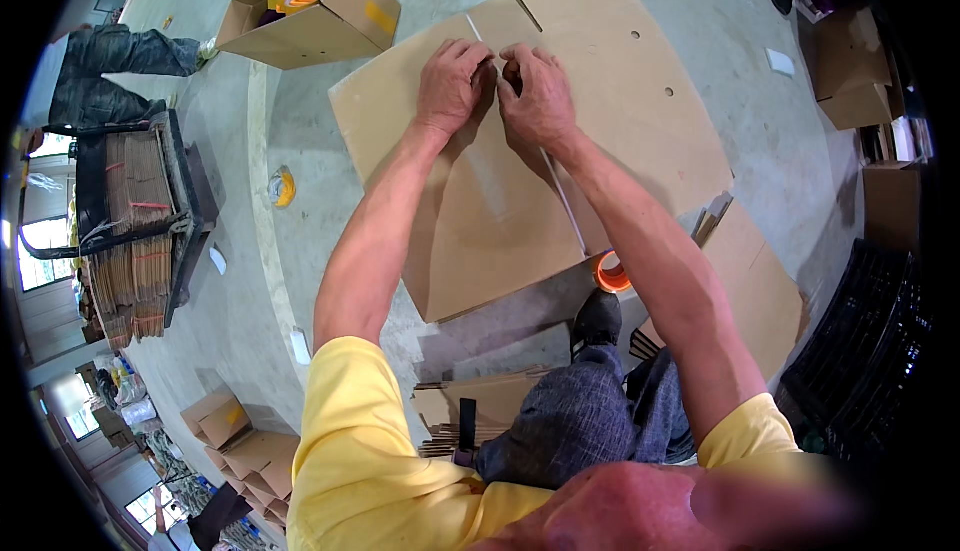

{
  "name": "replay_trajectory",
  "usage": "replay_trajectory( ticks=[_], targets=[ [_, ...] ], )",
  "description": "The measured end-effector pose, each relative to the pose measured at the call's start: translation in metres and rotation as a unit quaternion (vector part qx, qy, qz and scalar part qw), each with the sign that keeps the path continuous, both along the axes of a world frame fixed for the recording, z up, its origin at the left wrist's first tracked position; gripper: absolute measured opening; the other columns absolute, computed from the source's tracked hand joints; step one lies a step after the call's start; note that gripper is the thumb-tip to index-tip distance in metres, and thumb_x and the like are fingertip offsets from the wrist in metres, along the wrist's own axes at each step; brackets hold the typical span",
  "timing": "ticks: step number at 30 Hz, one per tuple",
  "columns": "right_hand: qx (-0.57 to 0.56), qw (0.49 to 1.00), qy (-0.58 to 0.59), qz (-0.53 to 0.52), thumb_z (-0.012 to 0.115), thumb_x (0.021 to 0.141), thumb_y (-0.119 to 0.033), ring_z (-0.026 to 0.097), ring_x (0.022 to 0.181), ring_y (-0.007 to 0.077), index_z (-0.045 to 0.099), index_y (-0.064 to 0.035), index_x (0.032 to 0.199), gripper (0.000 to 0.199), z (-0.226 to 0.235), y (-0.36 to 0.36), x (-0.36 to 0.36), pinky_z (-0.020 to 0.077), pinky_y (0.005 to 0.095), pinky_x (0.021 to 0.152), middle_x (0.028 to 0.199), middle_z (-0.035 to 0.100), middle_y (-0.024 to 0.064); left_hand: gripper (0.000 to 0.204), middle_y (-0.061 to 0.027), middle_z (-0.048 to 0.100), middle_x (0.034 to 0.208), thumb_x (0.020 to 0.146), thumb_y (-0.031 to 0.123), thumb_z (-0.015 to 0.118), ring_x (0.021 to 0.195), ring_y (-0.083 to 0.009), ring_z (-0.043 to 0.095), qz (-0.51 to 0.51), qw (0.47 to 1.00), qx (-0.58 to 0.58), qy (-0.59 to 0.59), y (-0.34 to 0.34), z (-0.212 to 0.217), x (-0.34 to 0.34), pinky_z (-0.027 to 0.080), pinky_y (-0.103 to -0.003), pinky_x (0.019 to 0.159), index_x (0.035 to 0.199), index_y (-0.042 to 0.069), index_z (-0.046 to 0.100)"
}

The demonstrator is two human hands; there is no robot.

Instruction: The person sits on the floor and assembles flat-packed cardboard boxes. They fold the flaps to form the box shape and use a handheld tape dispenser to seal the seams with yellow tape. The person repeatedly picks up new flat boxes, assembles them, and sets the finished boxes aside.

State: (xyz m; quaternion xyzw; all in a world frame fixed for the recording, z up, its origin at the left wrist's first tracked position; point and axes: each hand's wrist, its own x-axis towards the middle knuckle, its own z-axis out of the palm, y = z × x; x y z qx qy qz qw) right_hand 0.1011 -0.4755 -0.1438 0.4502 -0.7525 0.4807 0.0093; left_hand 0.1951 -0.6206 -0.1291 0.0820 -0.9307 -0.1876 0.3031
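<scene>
A large flat brown cardboard box [640, 141] lies in front of me, with a narrow pale gap [568, 206] running between its flaps. My left hand [450, 89] is over the gap's far part, on its left side, fingers curled together. Close beside it on the right, my right hand [540, 101] is also closed, thumb and fingertips drawn together. What they pinch, if anything, is hidden by the fingers. By the box's near edge stands an orange roll of tape [611, 272], next to my shoe.
An upright open carton [330, 26] with tape rolls inside stands at the far left. Another tape roll [283, 187] lies on the floor. A cart [175, 216] carries stacked flat cardboard. A person's legs [125, 71] are beyond it. Flat cardboard [755, 291] lies right, near a black crate [855, 341].
</scene>
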Motion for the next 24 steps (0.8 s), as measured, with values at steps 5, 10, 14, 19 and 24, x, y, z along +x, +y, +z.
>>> replay_trajectory(
  ticks=[5, 10, 14, 19, 24],
  targets=[
    [0.008, 1.000, -0.010, 0.003, 0.073, 0.085, -0.006, 0.064, 0.097, 0.0316, 0.063, -0.0074, 0.113, 0.029, 0.002, 0.002, -0.002, 0.0455, 0.0455, 0.092, 0.089, 0.070, 0.0093, 0.011, -0.0093, 0.069, 0.093, 0.086, 0.008, 0.070, 0.092, -0.0344, 0.066, 0.012, 1.000, -0.022, 0.003, 0.005, 0.001, -0.004, 0.055, -0.047, 0.078, 0.097, 0.009, 0.068],
    [-0.005, 1.000, 0.006, -0.006, 0.072, 0.085, -0.005, 0.064, 0.097, 0.0316, 0.064, -0.0075, 0.116, 0.032, 0.002, 0.001, 0.000, 0.0456, 0.0452, 0.091, 0.090, 0.069, 0.0095, 0.010, -0.0101, 0.068, 0.092, 0.085, 0.010, 0.069, 0.091, -0.0341, 0.067, 0.028, 0.996, -0.079, 0.017, 0.004, -0.005, -0.006, 0.056, -0.046, 0.077, 0.094, 0.010, 0.066],
    [-0.003, 1.000, 0.018, -0.005, 0.071, 0.085, -0.006, 0.065, 0.096, 0.0343, 0.065, -0.0066, 0.113, 0.029, 0.001, -0.001, 0.000, 0.0477, 0.0476, 0.092, 0.091, 0.070, 0.0118, 0.010, -0.0119, 0.067, 0.094, 0.088, 0.010, 0.069, 0.095, -0.0358, 0.067, 0.028, 0.996, -0.087, -0.016, 0.006, -0.001, -0.004, 0.056, -0.048, 0.076, 0.097, 0.010, 0.065],
    [-0.005, 1.000, 0.008, -0.001, 0.070, 0.085, -0.006, 0.065, 0.096, 0.0365, 0.066, -0.0072, 0.117, 0.032, 0.001, -0.001, -0.002, 0.0503, 0.0491, 0.090, 0.095, 0.070, 0.0137, 0.008, -0.0120, 0.067, 0.097, 0.090, 0.011, 0.065, 0.095, -0.0339, 0.069, 0.025, 0.988, -0.147, -0.030, 0.006, 0.002, -0.005, 0.059, -0.046, 0.077, 0.097, 0.009, 0.064],
    [0.009, 1.000, 0.025, -0.009, 0.068, 0.084, -0.004, 0.065, 0.101, 0.0320, 0.064, -0.0071, 0.120, 0.036, 0.003, -0.001, 0.003, 0.0467, 0.0466, 0.096, 0.095, 0.070, 0.0110, 0.009, -0.0119, 0.067, 0.095, 0.089, 0.010, 0.065, 0.094, -0.0332, 0.070, 0.026, 0.981, -0.172, -0.084, 0.010, 0.018, -0.003, 0.060, -0.044, 0.078, 0.098, 0.008, 0.063]
  ],
)
